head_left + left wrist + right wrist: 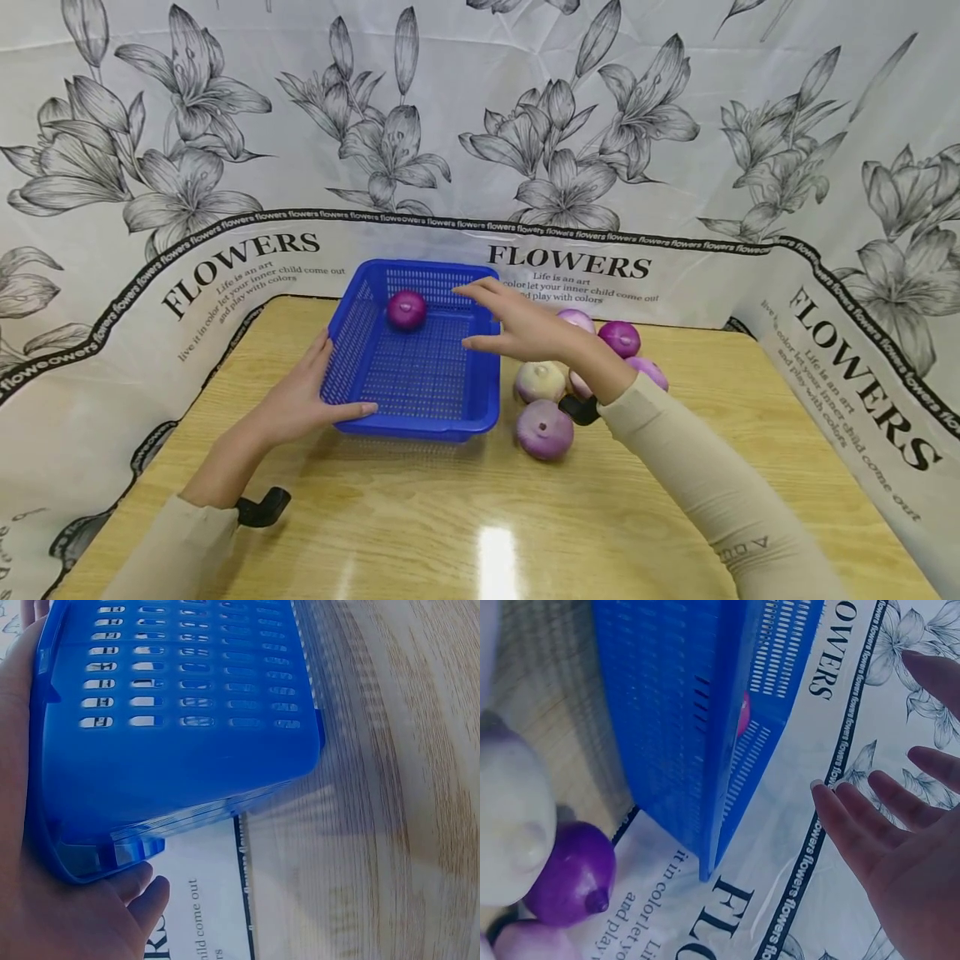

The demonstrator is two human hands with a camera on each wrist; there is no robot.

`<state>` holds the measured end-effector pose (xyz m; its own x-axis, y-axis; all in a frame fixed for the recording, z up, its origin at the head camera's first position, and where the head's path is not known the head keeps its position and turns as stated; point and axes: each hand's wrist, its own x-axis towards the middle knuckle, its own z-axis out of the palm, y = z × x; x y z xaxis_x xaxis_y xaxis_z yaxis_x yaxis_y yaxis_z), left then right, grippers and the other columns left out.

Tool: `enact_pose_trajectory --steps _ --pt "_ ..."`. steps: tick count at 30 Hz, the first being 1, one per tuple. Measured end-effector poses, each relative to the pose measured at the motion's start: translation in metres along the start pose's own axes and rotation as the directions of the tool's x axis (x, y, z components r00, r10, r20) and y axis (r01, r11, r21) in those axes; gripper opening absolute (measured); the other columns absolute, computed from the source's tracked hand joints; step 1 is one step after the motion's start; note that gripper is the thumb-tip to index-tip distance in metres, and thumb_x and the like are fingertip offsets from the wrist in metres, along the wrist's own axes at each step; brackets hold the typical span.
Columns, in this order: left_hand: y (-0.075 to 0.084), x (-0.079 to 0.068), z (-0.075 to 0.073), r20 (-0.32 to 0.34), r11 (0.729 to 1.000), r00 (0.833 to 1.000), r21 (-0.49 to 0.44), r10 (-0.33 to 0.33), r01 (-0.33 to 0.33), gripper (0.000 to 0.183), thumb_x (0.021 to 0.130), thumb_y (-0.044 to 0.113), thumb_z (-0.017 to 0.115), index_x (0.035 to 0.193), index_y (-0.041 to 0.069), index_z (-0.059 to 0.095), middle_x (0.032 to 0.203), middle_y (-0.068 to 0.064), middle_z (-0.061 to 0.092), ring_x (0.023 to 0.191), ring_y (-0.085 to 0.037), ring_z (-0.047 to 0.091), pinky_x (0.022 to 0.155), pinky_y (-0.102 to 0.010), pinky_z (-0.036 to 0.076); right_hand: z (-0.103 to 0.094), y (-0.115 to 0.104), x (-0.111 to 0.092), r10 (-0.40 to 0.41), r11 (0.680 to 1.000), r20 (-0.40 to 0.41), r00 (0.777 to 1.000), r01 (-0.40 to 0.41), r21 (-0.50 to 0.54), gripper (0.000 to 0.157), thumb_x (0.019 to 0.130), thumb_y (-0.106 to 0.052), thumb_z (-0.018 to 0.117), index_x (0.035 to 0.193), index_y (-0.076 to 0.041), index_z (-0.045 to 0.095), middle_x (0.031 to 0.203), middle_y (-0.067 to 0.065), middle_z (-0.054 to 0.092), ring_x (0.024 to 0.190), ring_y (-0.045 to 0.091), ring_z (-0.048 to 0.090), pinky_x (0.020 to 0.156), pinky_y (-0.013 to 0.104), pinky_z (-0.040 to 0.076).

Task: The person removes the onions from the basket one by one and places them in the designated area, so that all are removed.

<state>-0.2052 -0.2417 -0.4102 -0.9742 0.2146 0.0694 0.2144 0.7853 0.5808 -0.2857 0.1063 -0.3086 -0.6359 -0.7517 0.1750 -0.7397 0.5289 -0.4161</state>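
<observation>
A blue plastic basket [489,417] with slotted walls stands on the table, and one dark purple onion [407,310] lies inside near its back left corner. My left hand [296,398] holds the basket at its front left corner, thumb over the front rim and fingers along the left side. In the left wrist view, fingertips [154,900] show beyond the rim. My right hand [521,323] hovers over the basket's right rim with fingers spread and nothing in them. Close below the right forearm sit several onions, among them a pale one [542,382] and a light purple one [545,429].
Farther right, a dark purple onion [619,338] rests in the same group, partly behind the right wrist. The wooden table [420,533] is bordered at the back and sides by a white flower-printed cloth [420,237]. A black wrist mount [262,507] hangs under the left forearm.
</observation>
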Motion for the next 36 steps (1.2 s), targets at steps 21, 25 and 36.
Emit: enact_pose_trajectory --steps 21,25,36 --pt "-0.001 0.000 0.000 -0.010 1.000 1.000 -0.020 0.013 -0.014 0.134 0.077 0.072 0.076 0.165 0.009 -0.002 0.172 -0.011 -0.005 0.154 -0.046 0.015 0.116 -0.069 0.026 0.035 0.015 0.107 0.135 0.990 0.077 0.988 -0.137 0.023 0.084 0.091 -0.026 0.079 0.160 -0.013 0.033 0.162 0.012 0.035 0.152 0.029 0.029 0.122 0.047 0.030" --pt "0.000 0.002 -0.002 -0.013 1.000 1.000 -0.006 0.015 -0.015 0.134 0.077 0.073 0.076 0.165 0.006 -0.001 0.172 -0.011 -0.006 0.154 -0.046 0.014 0.116 -0.068 0.026 0.042 0.021 0.119 0.167 0.984 0.074 0.983 -0.170 0.046 0.085 0.089 -0.018 0.080 0.160 -0.012 0.034 0.162 0.015 0.035 0.151 0.031 0.029 0.122 0.047 0.030" --pt "-0.003 0.001 0.002 -0.030 1.000 0.999 -0.012 0.022 -0.023 0.135 0.075 0.074 0.076 0.165 0.007 0.001 0.172 -0.011 -0.003 0.155 -0.043 0.013 0.118 -0.067 0.024 0.083 0.037 0.140 0.271 0.952 0.085 0.959 -0.280 0.124 0.095 0.084 -0.011 0.082 0.161 -0.005 0.027 0.164 0.021 0.024 0.150 0.035 0.031 0.120 0.047 0.034"
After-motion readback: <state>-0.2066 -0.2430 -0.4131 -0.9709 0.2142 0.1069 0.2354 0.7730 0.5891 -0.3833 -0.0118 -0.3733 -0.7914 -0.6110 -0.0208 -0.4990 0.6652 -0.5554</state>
